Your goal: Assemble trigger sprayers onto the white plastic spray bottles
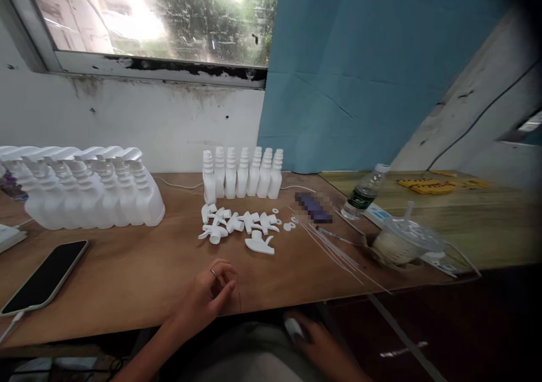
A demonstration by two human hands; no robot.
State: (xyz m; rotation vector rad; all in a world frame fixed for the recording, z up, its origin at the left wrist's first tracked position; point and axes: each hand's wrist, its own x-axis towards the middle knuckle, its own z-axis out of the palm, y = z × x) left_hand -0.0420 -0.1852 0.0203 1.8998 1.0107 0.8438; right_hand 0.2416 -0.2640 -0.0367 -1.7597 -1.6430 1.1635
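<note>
**Hands**
- Left hand [209, 296]: rested on the near edge of the bench [127, 269], fingers curled in against the thumb; a ring is worn, and nothing is seen inside the grip.
- Right hand [315, 339]: held below the bench edge over the lap, closed on a small white piece [293, 327]. The piece is too blurred to be identified.

**Nearest items**
- Trigger heads [237, 225]: a loose white pile laid mid-bench, beyond the left hand and well apart from it.
- Rings [289, 224]: a few small white ones, scattered just right of the pile.
- Small bottles [243, 173]: uncapped, stood upright in a row against the wall behind the pile.
- Thin tubes [334, 252]: a clear bundle, laid slantwise to the right of the pile.

**Other items**
- Large bottles [88, 193]: fitted with triggers, packed in a row at the left.
- Phone [44, 277]: laid face up, screen dark, at the near left, with a cable plugged in.
- Water bottle [363, 194]: tilted, at the right.
- Lidded cup [406, 240]: set near the right edge of the bench.
- Yellow parts [427, 186]: laid on the far right.
</note>
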